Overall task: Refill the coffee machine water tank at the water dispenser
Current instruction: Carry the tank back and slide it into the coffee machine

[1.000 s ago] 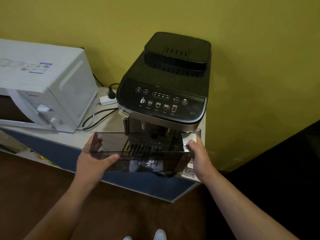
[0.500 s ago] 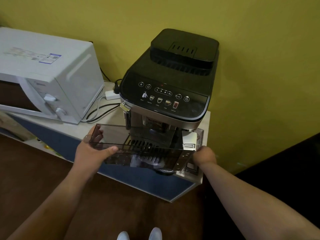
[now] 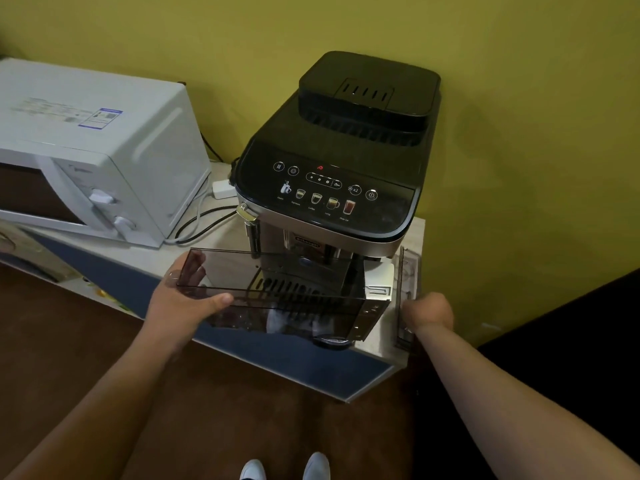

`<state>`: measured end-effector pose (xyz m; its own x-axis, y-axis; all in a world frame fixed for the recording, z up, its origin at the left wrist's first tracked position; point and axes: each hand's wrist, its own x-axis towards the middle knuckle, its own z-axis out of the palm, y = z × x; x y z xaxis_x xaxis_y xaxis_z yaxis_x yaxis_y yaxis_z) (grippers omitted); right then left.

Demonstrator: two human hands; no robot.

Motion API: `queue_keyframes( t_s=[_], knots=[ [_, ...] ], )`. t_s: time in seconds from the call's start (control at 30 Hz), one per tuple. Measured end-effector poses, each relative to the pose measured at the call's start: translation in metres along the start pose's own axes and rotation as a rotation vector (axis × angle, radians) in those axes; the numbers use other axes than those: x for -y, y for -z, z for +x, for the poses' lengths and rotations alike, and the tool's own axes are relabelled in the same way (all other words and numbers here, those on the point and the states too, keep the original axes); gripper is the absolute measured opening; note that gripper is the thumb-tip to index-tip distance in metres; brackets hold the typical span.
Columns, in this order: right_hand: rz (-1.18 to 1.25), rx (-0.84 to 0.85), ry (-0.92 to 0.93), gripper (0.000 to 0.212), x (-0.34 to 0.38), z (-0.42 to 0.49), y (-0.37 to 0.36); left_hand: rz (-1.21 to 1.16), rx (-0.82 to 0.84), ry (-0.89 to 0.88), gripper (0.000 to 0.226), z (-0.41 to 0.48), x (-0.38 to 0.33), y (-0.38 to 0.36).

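The smoky water tank (image 3: 277, 296) is hanging out in front of the coffee machine (image 3: 332, 178), over the pale tabletop (image 3: 194, 252) edge. Left hand (image 3: 187, 299) is gripping its 9 o'clock end; right hand (image 3: 429, 311) is curled, seemingly around a clear lid (image 3: 407, 289) at 3 o'clock. A white microwave (image 3: 93, 150) is sitting against the yellow wall (image 3: 519, 98).

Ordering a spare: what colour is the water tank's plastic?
Smoky, dark-tinted transparent plastic on the water tank, best seen in the head view.

left grip (image 3: 187, 303) clasped; right grip (image 3: 429, 311) fisted
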<state>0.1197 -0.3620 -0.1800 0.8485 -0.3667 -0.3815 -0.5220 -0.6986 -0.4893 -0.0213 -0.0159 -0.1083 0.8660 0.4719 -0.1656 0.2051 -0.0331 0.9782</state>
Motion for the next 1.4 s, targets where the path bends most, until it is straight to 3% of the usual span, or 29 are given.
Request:
queue_keyframes(
  t_s=[0.13, 0.3, 0.63, 0.73, 0.83, 1.07, 1.17, 1.27, 1.4],
  knots=[
    [-0.024, -0.082, 0.044, 0.022, -0.014, -0.005, 0.039, 0.005, 0.068, 0.001, 0.071, 0.005, -0.002, 0.005],
    [-0.010, -0.231, 0.213, 0.013, -0.020, -0.024, 0.091, 0.048, 0.093, -0.005, 0.079, 0.011, 0.003, 0.009],
    [-0.007, -0.339, 0.405, 0.020, -0.002, -0.103, 0.156, 0.002, 0.158, -0.013, 0.072, 0.010, 0.006, 0.015],
    [-0.015, -0.306, 0.504, 0.017, 0.007, -0.133, 0.167, -0.023, 0.172, -0.004, 0.068, 0.009, 0.008, 0.016],
    [-0.103, -0.273, 0.721, 0.015, 0.028, -0.167, 0.169, -0.025, 0.166, -0.012, 0.068, 0.008, 0.009, 0.017],
    [-0.340, 0.031, 0.998, 0.012, 0.104, -0.212, 0.113, -0.021, 0.207, -0.018, 0.082, 0.007, 0.005, 0.023],
    [-0.396, 0.070, 1.086, 0.010, 0.133, -0.223, 0.084, -0.010, 0.243, -0.045, 0.069, 0.007, 0.003, 0.021],
    [-0.454, 0.076, 1.121, 0.009, 0.153, -0.222, 0.061, -0.063, 0.273, 0.043, 0.059, 0.005, 0.003, 0.019],
    [-0.544, 0.097, 1.128, 0.012, 0.165, -0.212, 0.040, -0.092, 0.209, 0.079, 0.048, 0.003, 0.005, 0.019]
  ],
)
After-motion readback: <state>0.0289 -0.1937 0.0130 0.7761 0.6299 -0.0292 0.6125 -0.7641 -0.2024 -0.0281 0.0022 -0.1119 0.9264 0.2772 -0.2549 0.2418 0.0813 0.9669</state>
